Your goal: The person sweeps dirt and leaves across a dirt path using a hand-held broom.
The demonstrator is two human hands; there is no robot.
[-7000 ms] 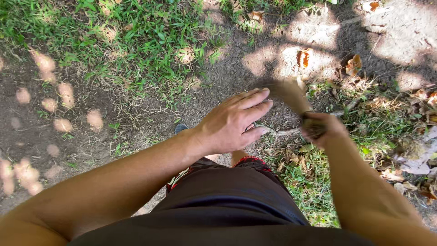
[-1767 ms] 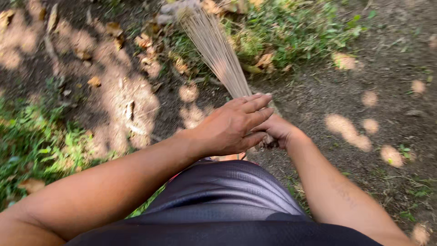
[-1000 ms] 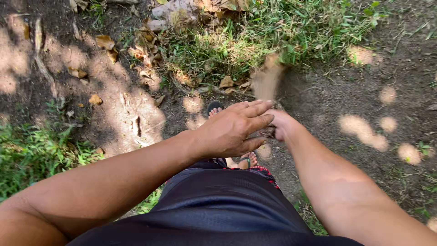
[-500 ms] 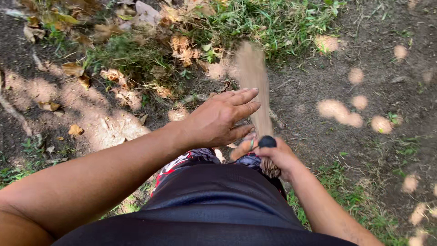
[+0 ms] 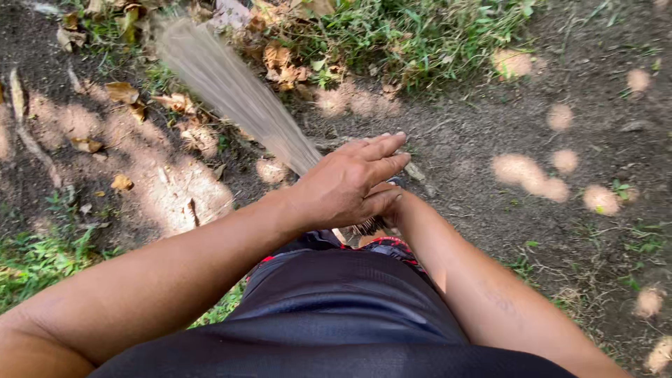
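Since half a second ago, the stick broom point(image 5: 231, 91) has swung from twelve o'clock to about eleven, its bristles now a blur over the leaf litter.

Left hand point(image 5: 346, 185): flat, fingers extended and close together, laid over the broom's bound end; it grips nothing.

Right hand point(image 5: 389, 203): almost wholly hidden beneath the left, so its closure cannot be told, though the bundle's stub end point(image 5: 364, 227) shows just beside it (a hold there is likely).

Broom: runs from the hands up and left, tip near the dry leaves point(image 5: 126, 94) at ten to eleven o'clock. Grass point(image 5: 413, 35) lies at twelve to one o'clock, bare soil point(image 5: 532, 119) at two to three.

Risks, as judged:
- With one hand merely resting, a hard stroke could twist the bundle loose.
- Bristles may snag in the grass edge or on the root point(image 5: 28, 140) at nine o'clock and snap.
- A wide backswing could scatter leaves back over the swept dirt.
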